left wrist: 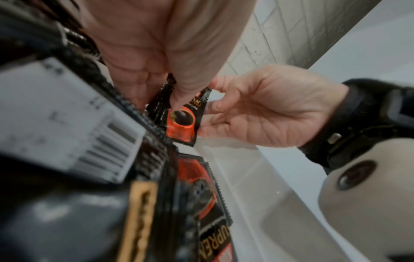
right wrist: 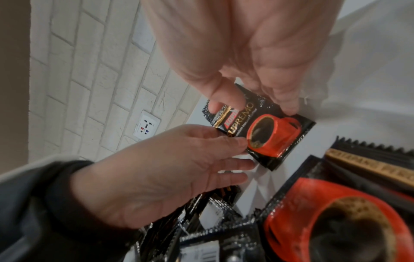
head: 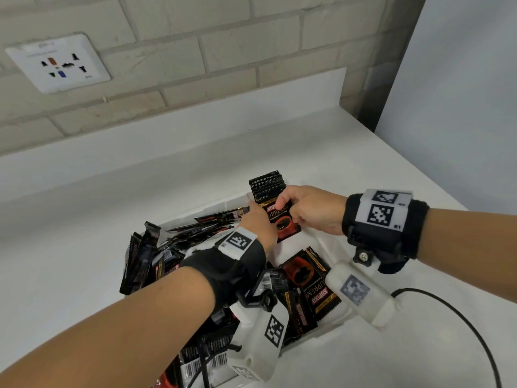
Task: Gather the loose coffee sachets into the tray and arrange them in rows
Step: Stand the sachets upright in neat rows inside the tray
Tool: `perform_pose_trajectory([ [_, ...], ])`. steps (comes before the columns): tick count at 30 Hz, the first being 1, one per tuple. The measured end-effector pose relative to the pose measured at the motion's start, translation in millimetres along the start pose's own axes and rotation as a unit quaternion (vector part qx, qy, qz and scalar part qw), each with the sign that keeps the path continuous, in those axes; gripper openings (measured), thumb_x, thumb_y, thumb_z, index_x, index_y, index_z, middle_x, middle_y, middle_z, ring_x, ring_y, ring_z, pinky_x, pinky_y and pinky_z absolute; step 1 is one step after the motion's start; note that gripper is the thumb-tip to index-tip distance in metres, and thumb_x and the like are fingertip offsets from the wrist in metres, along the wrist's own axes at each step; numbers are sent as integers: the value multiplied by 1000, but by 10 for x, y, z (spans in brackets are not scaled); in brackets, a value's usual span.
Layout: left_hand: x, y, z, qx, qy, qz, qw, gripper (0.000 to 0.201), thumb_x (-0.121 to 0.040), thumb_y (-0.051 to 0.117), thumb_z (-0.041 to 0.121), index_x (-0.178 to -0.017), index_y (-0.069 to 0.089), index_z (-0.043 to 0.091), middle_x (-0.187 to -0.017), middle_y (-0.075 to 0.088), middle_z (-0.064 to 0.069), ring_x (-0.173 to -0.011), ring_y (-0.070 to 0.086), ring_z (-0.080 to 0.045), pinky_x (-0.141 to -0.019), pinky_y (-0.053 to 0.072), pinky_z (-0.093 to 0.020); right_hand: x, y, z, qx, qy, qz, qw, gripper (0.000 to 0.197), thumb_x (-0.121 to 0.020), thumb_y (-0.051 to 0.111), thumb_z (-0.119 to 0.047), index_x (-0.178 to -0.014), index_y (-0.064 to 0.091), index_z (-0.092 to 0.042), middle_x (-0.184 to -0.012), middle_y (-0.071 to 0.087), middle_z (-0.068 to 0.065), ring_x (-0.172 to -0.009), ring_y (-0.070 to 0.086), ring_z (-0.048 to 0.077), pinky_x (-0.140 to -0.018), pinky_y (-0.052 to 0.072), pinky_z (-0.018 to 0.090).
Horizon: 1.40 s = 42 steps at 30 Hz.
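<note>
A white tray [head: 333, 245] sits on the white counter, full of black coffee sachets printed with a red cup. At its far end a stack of sachets [head: 267, 186] stands upright. My right hand [head: 296, 208] pinches it, thumb on the front sachet [right wrist: 268, 134] and fingers at the right edge. My left hand [head: 257, 217] holds the stack's left side, its thumb [left wrist: 179, 94] on the front of the sachet [left wrist: 181, 122]. Several jumbled sachets [head: 156, 247] stand on edge at the tray's left. Others lie flat [head: 310, 278] under my wrists.
The counter [head: 112, 275] runs back to a brick wall with a socket plate [head: 57, 63]. A white panel [head: 461, 93] closes off the right side. A black cable [head: 447, 312] loops over the counter right of the tray. More sachets [head: 204, 359] lie at the near end.
</note>
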<state>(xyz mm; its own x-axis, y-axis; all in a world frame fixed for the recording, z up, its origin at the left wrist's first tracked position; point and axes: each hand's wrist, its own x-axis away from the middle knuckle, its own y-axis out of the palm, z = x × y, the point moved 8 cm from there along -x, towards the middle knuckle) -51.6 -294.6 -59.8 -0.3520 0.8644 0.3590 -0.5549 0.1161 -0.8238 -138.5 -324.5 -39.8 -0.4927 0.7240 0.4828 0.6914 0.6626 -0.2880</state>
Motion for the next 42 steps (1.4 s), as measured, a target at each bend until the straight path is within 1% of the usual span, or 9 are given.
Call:
perform_pose_trajectory([
  [6,65,-38,4,0,6,-58,998,40,-95,46,11,-131,35,-1,-111,60,-15,-100,59,-27,-70,41,-26,24,-14,-2,-15,-6,-2,1000,42,-79,27,22,-78,49,-14,-86,48,5,-78,49,16,-58,43,20],
  [11,165,-150,-44,24,14,-93,995,22,-93,48,13,-72,43,12,-68,44,2,-61,44,-11,-49,32,-17,187,-117,-46,7,-22,-27,999,38,-83,29,18,-82,51,-14,-86,49,6,-73,46,12,-57,40,17],
  [17,255,-416,-235,-12,4,-76,997,29,-92,48,11,-115,52,-6,-88,54,-6,-82,55,-18,-60,44,-23,376,-270,-73,32,-47,-33,998,35,-88,36,12,-81,53,-18,-84,47,-1,-76,43,10,-72,37,22],
  [20,285,-567,-279,-21,12,-61,998,19,-91,49,7,-100,60,-6,-92,62,-14,-94,65,-30,-84,53,-36,443,-292,-102,40,-56,-33,997,34,-88,38,11,-82,52,-19,-87,48,-2,-90,46,14,-75,37,22],
  [24,273,-745,-255,-136,28,-27,990,15,-88,54,5,-97,63,-4,-82,68,-9,-70,66,-24,-71,56,-32,498,-257,-133,25,-63,-42,997,31,-88,37,10,-83,51,-18,-93,48,8,-129,39,37,-82,33,29],
  [26,281,-828,-231,-226,32,-9,974,18,-89,54,12,-97,66,2,-79,64,-4,-65,59,-19,-62,49,-26,524,-232,-142,25,-68,-51,996,30,-89,38,9,-84,51,-18,-93,46,10,-104,48,37,-81,33,30],
  [30,325,-927,-290,-356,16,6,934,23,-90,54,28,-105,68,16,-95,65,3,-79,56,-18,-69,39,-29,570,-241,-123,45,-73,-53,995,28,-89,40,7,-86,51,-19,-102,47,12,-127,36,41,-102,36,45],
  [34,321,-893,-395,-355,56,-49,932,36,-87,52,45,-110,66,21,-112,62,1,-103,58,-18,-79,44,-28,591,-186,-178,81,-88,-55,991,25,-88,44,4,-90,52,-20,-94,53,5,-85,52,20,-80,41,32],
  [42,385,-776,-613,-285,95,-155,941,69,-76,68,49,-133,39,26,-129,44,5,-119,41,-15,-101,38,-36,422,461,-381,130,-67,-146,979,11,-93,50,-15,-97,52,-25,-114,52,0,-107,53,12,-88,47,21],
])
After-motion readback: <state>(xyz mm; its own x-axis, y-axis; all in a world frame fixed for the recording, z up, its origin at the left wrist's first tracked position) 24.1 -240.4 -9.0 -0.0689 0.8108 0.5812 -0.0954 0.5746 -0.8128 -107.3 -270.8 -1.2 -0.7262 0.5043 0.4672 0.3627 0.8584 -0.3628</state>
